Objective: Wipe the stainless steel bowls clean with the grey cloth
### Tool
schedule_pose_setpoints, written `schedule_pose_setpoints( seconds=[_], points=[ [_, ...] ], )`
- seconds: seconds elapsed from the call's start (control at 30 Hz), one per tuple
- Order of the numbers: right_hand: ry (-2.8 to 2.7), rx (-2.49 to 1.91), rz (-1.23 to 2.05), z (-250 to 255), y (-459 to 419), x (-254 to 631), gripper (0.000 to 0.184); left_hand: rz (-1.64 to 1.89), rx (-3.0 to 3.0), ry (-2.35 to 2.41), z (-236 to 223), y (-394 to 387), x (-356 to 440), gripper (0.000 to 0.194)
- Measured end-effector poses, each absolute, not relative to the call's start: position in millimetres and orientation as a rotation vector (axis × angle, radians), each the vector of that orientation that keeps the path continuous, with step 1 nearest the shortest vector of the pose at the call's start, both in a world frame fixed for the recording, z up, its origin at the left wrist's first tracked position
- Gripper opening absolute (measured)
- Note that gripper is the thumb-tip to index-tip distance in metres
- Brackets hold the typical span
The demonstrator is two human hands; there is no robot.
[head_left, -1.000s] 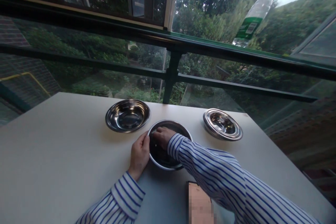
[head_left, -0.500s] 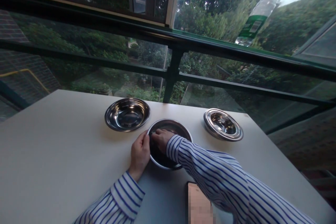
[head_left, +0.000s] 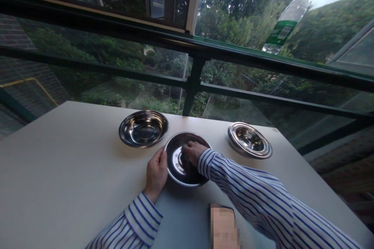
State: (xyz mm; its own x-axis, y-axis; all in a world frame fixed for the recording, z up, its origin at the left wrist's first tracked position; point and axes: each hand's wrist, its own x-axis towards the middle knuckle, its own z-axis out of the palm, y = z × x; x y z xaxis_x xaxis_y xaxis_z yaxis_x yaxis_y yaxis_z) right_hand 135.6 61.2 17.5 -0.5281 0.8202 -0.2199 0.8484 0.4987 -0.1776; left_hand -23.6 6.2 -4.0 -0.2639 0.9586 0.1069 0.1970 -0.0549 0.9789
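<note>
A shiny steel bowl (head_left: 176, 162) stands in the middle of the table, tilted slightly toward me. My left hand (head_left: 157, 169) grips its left rim, thumb on top and fingers around the outside. Inside the bowl, my right hand (head_left: 195, 152) is closed with its fingertips down near the inner wall. What those fingers hold, if anything, is dark and blurred, so I cannot make it out. Behind and to the left is a wider steel bowl (head_left: 143, 129). At the right, a few smaller steel bowls (head_left: 249, 140) sit nested in a stack.
The white table (head_left: 73, 171) ends at a dark green railing (head_left: 191, 89) with glass behind it. On the rail's ledge leans a plastic bottle (head_left: 282, 31) with a green label. A phone with a blurred-out screen (head_left: 223, 227) lies near the front edge, below my right forearm.
My right hand has moved rightward inside the bowl, uncovering the bowl's shiny bottom. My left hand keeps its hold on the rim.
</note>
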Motion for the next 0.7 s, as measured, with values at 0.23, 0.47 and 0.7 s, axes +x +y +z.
schedule_pose_setpoints(
  seconds=[0.23,0.47,0.7],
  points=[
    [2.635,1.932,-0.267,36,69,135,0.022,1.392,1.214,1.478,-5,6,-21,0.041],
    [2.664,2.190,-0.417,32,76,115,0.024,1.358,1.256,1.470,-5,5,-20,0.038],
    [2.854,1.916,-0.785,24,56,78,0.020,1.391,1.186,1.443,-7,9,-22,0.037]
  ],
)
